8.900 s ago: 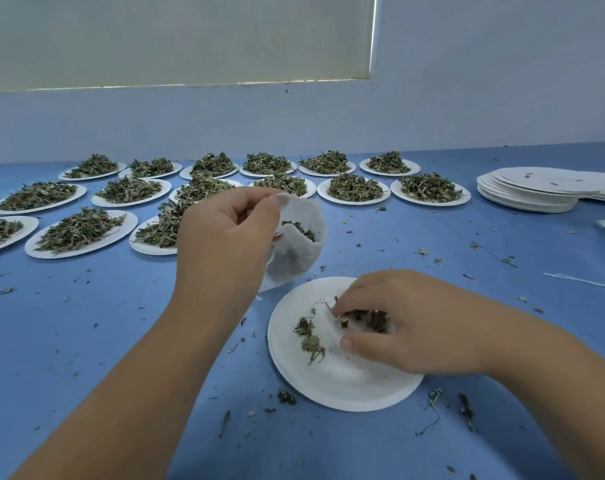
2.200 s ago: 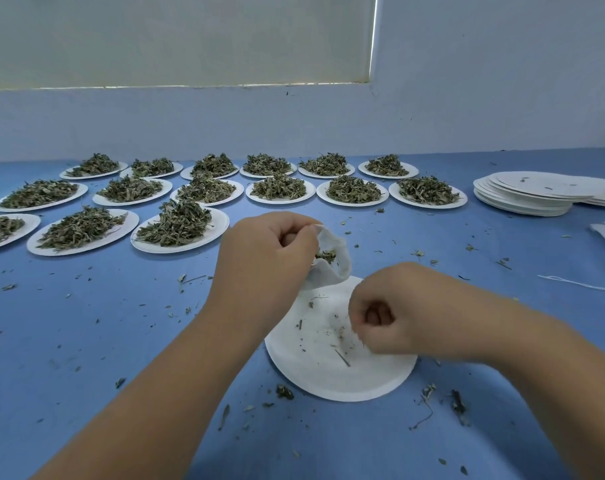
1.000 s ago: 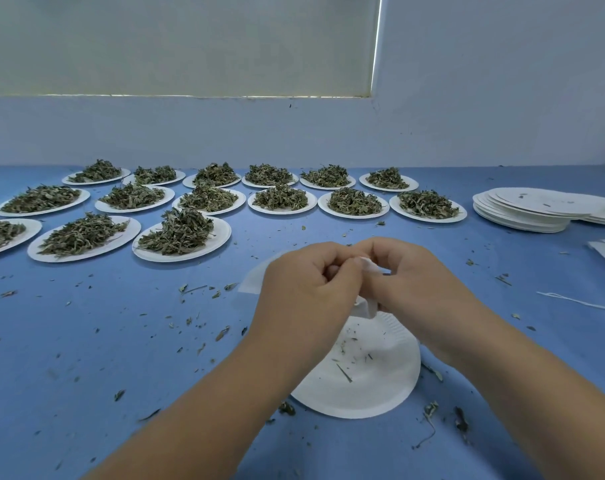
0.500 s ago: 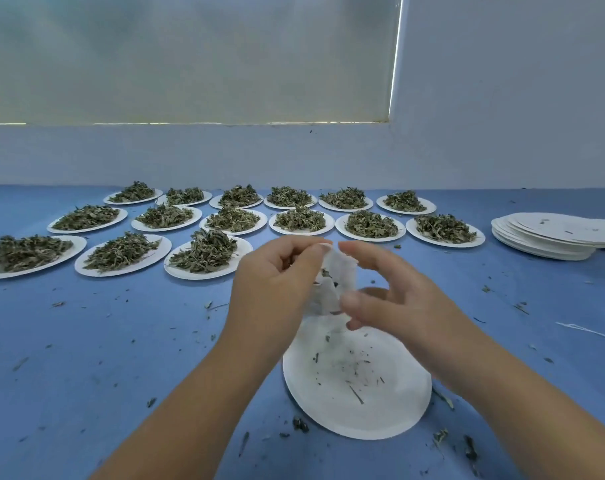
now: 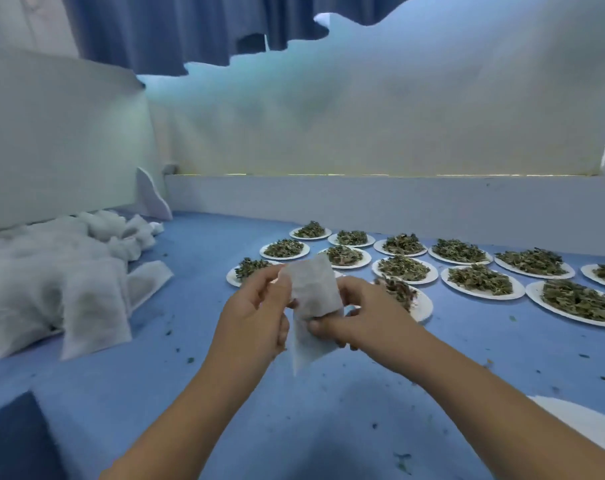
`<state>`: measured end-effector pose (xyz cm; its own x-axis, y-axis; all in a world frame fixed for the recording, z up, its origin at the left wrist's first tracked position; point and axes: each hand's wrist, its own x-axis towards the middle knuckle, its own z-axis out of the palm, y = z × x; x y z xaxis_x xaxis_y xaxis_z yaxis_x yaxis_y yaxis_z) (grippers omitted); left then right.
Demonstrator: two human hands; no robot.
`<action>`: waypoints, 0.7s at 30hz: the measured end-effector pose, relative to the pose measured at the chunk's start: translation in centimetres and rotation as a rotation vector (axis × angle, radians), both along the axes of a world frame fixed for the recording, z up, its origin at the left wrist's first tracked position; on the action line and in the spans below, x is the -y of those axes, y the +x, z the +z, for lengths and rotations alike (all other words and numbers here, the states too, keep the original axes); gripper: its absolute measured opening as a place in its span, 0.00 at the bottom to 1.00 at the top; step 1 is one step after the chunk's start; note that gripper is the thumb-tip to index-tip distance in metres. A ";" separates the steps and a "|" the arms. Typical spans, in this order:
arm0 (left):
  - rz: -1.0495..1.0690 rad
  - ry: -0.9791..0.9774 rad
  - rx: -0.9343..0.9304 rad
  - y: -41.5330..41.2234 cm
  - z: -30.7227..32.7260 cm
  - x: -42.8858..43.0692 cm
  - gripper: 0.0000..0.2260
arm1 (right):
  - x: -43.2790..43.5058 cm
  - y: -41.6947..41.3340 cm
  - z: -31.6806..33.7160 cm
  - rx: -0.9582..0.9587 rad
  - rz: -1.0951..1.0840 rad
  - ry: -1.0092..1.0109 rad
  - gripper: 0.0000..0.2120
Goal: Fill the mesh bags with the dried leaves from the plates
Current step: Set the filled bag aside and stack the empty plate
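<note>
Pinching a white mesh bag [image 5: 313, 299] between them, left hand [image 5: 256, 318] and right hand [image 5: 360, 315] hold it above the blue table [image 5: 197, 344]; plates of dried leaves [image 5: 477, 280] lie right of the bag, filled bags [image 5: 69, 282] left.

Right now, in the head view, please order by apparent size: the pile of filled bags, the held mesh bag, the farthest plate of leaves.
1. pile of filled bags
2. mesh bag, enlarged by nearness
3. farthest plate

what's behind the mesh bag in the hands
Behind the mesh bag, held between the left hand and right hand, stand plates heaped with dried leaves. The bag and hands cover parts of the nearest plates. The bag's contents can't be seen.
</note>
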<state>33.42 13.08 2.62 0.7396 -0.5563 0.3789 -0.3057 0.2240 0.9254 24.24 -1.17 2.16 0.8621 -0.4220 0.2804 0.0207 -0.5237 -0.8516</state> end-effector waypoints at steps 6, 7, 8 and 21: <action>0.236 0.313 0.148 8.8 -3.5 -10.1 0.14 | -8.1 11.3 -1.2 -0.070 0.160 0.137 0.11; 0.270 0.391 0.195 10.0 -4.1 -11.5 0.16 | -9.6 13.1 -1.6 -0.090 0.183 0.155 0.11; 0.301 0.450 0.229 11.0 -4.7 -12.6 0.17 | -11.0 14.7 -1.9 -0.106 0.208 0.175 0.10; 0.842 0.483 0.180 25.2 -6.7 -21.2 0.11 | -17.9 24.1 -4.0 -0.222 0.312 0.306 0.15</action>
<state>58.62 34.30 -4.03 0.9187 0.0012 0.3950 -0.3365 -0.5214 0.7842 48.31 16.74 -1.82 0.9855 -0.1682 -0.0209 -0.0625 -0.2461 -0.9672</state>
